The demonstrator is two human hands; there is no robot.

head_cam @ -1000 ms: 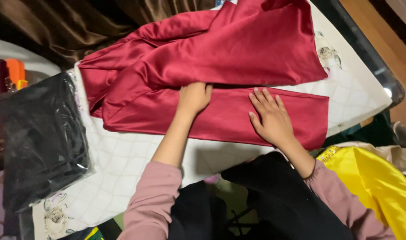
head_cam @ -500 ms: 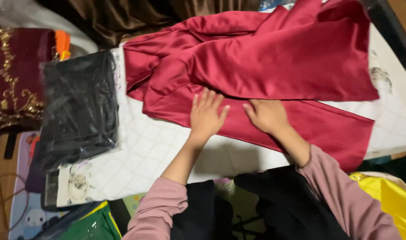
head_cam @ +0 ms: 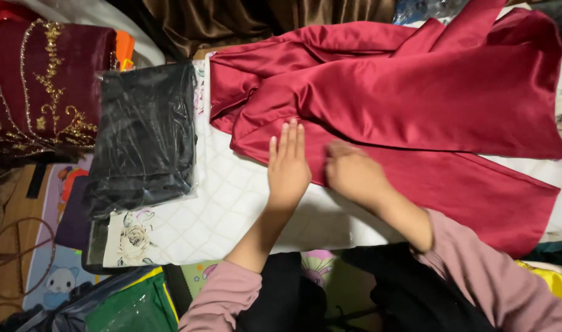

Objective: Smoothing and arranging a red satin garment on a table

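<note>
Two hands flat | left hand (head_cam: 288, 169) | right hand (head_cam: 353, 175) | red satin cloth (head_cam: 416, 104) glossy, creased

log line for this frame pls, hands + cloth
left hand: flat, on red satin cloth edge | right hand: flat on cloth | surface: white quilted pad | nearby: black bagged garment, left

Free room: bare quilted white pad (head_cam: 231, 209) along its near edge, btwn black bagged bundle (head_cam: 142, 135) at left end and red satin cloth (head_cam: 416, 104). Left hand (head_cam: 287, 166) and right hand (head_cam: 354, 175) lie flat at cloth's near-left edge, blocking mid strip. Cloth covers far edge and right end. Beyond left end: embroidered maroon fabric (head_cam: 41, 86). Brown drape (head_cam: 244, 18) crowds far side.
</note>
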